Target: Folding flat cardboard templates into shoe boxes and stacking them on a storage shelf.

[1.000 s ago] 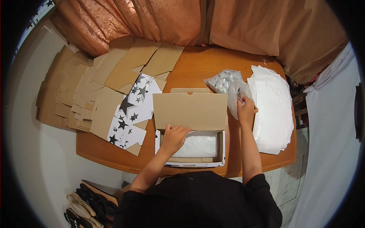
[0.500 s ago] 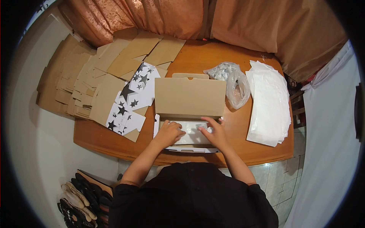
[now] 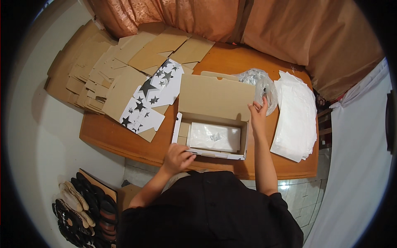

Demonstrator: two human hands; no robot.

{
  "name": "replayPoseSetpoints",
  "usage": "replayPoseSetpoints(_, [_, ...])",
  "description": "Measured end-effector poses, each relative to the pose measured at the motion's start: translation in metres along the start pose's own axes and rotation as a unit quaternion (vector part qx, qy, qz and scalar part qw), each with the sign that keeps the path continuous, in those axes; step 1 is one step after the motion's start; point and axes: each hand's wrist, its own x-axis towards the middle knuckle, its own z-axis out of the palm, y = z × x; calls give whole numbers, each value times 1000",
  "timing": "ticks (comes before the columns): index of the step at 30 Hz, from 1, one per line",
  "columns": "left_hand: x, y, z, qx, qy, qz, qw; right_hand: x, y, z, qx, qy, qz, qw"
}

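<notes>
Box [image 3: 213, 118]: open, oblong, brown card inside, on worktop [image 3: 235, 57]
Contents: white paper [image 3: 229, 134], small silvery packet [image 3: 216, 137] atop
Left hand [image 3: 178, 158]: curled at front rim, hold unclear
Right hand [image 3: 258, 114]: loosely spread, near crinkled plastic bag [image 3: 271, 97]

I'm viewing a brown box [image 3: 219, 156] standing open, white paper [image 3: 229, 137] lying inside under a small silvery packet [image 3: 216, 137], a translucent bag [image 3: 271, 97] slumping beside its raised lid [image 3: 215, 96]
</notes>
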Motion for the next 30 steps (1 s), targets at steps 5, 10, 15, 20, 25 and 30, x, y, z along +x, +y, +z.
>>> replayPoseSetpoints(5, [-8, 23, 26, -13, -131, 3, 991, -13, -29, -10, 89, -35, 42, 995])
replayPoseSetpoints(10, [-20, 20, 44, 19, -155, 6, 988, -64, -46, -15, 103, -33, 13, 994])
replayPoseSetpoints(15, [-40, 8, 52, 11, -55, 54, 997, -121, -37, -11, 55, -14, 1, 998])
replayPoseSetpoints(20, [-47, 11, 56, 43, -21, 50, 998, -149, -20, -13, 60, -34, -74, 995])
replayPoseSetpoints(25, [-49, 10, 54, 47, -24, 67, 996, -159, -18, -12, 97, -23, -20, 995])
replayPoseSetpoints(30, [-55, 8, 57, 106, 38, 84, 990, -169, 0, -15, -16, -12, -56, 998])
